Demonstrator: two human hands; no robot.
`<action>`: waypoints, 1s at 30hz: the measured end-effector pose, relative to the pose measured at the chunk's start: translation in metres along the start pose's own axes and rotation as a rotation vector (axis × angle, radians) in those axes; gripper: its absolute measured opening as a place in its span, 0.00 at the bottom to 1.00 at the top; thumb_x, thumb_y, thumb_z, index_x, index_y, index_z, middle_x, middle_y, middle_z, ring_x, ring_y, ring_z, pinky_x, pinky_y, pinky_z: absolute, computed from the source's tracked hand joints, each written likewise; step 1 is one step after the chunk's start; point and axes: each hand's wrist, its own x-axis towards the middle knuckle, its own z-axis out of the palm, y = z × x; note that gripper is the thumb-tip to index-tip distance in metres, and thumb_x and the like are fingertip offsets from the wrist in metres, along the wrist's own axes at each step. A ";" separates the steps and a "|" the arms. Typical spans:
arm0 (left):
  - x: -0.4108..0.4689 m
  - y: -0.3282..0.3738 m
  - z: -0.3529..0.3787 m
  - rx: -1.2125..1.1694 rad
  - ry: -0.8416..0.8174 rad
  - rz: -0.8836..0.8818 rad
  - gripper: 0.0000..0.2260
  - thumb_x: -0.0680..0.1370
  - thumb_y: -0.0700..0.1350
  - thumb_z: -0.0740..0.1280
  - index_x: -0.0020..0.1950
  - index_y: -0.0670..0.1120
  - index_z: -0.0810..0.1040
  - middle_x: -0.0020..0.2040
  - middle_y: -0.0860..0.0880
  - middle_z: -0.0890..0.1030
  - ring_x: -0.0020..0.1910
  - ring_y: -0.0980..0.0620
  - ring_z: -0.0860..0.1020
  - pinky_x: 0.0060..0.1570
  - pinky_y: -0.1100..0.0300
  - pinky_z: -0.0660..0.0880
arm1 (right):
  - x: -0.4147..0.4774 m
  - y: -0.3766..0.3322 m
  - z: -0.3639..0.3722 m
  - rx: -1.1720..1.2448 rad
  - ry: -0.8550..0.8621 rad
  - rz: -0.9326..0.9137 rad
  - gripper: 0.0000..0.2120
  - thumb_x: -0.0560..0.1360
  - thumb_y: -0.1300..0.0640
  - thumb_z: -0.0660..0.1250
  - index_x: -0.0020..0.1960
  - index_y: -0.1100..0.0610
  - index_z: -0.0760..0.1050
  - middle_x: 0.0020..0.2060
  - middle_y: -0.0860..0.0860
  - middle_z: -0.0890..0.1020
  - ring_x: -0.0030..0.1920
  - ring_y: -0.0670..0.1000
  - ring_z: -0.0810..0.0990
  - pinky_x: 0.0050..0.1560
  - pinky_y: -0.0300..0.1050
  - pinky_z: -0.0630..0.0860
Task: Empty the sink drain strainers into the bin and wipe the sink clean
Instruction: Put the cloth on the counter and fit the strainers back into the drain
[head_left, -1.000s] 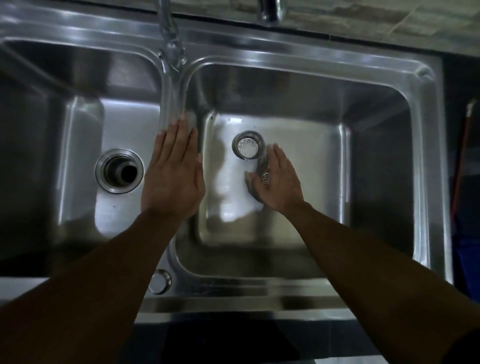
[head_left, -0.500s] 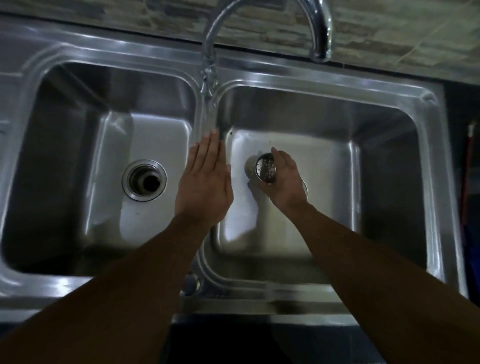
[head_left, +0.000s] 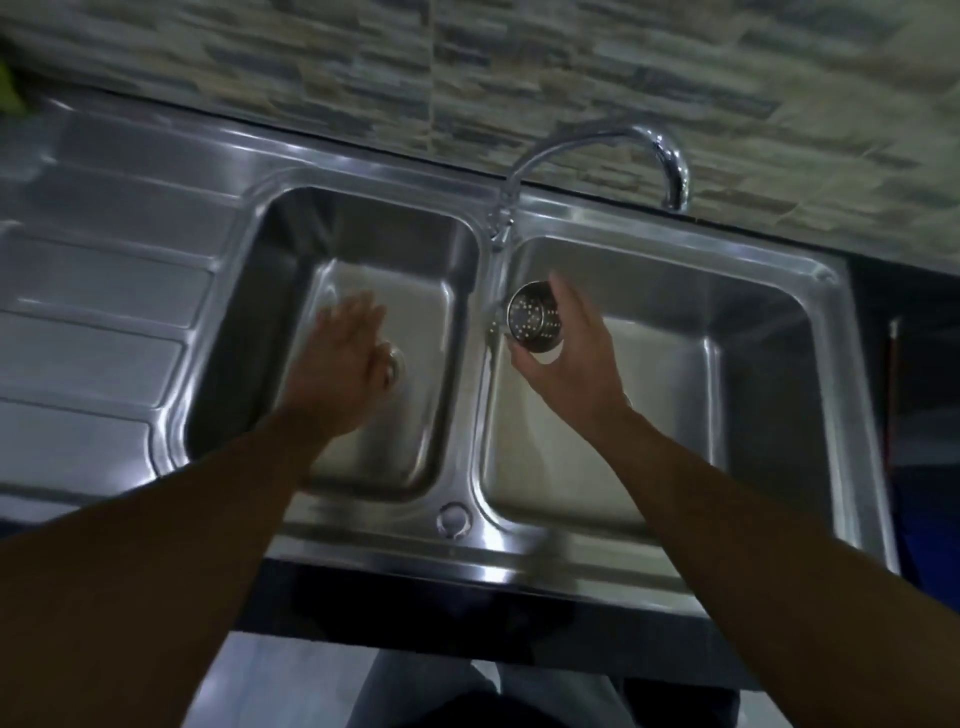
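Your right hand (head_left: 571, 364) has lifted the perforated strainer basket (head_left: 535, 323) out of the right basin, grip curled round it beside the divider. Your left hand (head_left: 337, 364), grip released, has swung over the left drain (head_left: 396, 364). Bin's next, I'd say.

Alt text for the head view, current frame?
A person's right hand holds a perforated steel drain strainer above the right basin of a double stainless sink. The left hand, fingers straight, hovers over the left basin's drain; a curved tap stands behind the divider.
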 end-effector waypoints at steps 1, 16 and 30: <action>-0.007 -0.020 -0.008 0.040 0.029 -0.004 0.28 0.81 0.51 0.50 0.76 0.36 0.68 0.78 0.36 0.65 0.79 0.36 0.62 0.79 0.43 0.52 | 0.004 -0.010 0.006 0.010 -0.007 -0.029 0.42 0.73 0.49 0.77 0.79 0.58 0.61 0.74 0.57 0.69 0.73 0.54 0.70 0.75 0.47 0.67; -0.054 -0.161 -0.010 0.119 0.115 -0.055 0.27 0.86 0.52 0.47 0.81 0.37 0.58 0.82 0.38 0.57 0.82 0.42 0.54 0.80 0.43 0.55 | 0.026 -0.055 0.166 -0.101 -0.483 -0.096 0.44 0.69 0.57 0.78 0.79 0.55 0.59 0.72 0.49 0.62 0.71 0.51 0.69 0.73 0.45 0.68; -0.053 -0.167 -0.005 0.097 0.153 -0.051 0.27 0.86 0.53 0.46 0.81 0.40 0.57 0.82 0.40 0.56 0.83 0.45 0.53 0.80 0.44 0.55 | 0.044 -0.045 0.242 -0.277 -0.518 -0.038 0.43 0.67 0.49 0.78 0.76 0.50 0.62 0.68 0.51 0.66 0.68 0.55 0.70 0.69 0.51 0.72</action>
